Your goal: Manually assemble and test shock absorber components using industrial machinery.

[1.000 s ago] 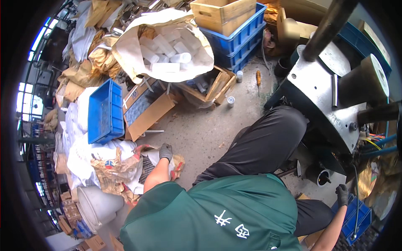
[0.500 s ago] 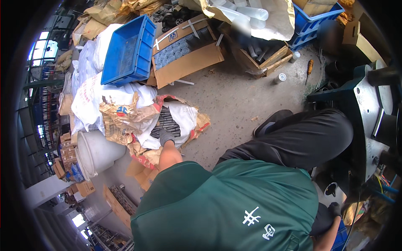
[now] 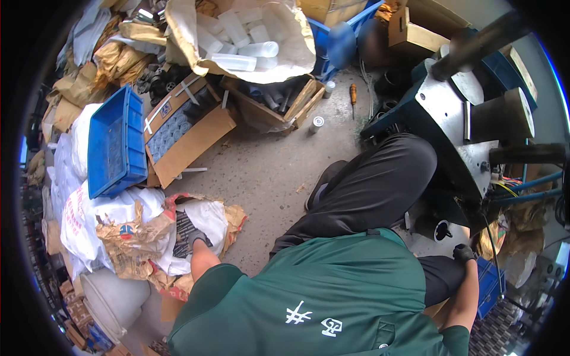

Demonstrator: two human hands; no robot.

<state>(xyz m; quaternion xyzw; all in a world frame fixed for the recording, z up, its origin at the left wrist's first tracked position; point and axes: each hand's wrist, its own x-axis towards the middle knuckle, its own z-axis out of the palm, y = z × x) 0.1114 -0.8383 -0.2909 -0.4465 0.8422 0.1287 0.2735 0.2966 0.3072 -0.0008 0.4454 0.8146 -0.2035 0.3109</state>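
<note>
My left hand (image 3: 199, 238), in a grey glove, reaches into the mouth of a torn paper sack with a white liner (image 3: 205, 217). It touches the pile of dark short metal rods (image 3: 184, 232) inside; its fingertips merge with the rods, so whether it grips one is not visible. My right hand (image 3: 464, 254), in a dark glove, is beside my bent knee at the right, below the machine. Its fingers look curled, and what they hold, if anything, is hidden. Near it lies a black cylinder with an open end (image 3: 440, 230).
A blue crate (image 3: 110, 148) rests on white sacks (image 3: 89, 222). Beside it are a carton of clear cups (image 3: 189, 144) and a box of dark tubes (image 3: 279, 110). A screwdriver (image 3: 353, 101) and small cup (image 3: 317, 123) lie on the floor. The steel machine (image 3: 454, 127) stands at right.
The view has swung right, so everything has shifted left and more of the machine shows. My left hand stays at the rods in the sack. My right hand stays beside my knee.
</note>
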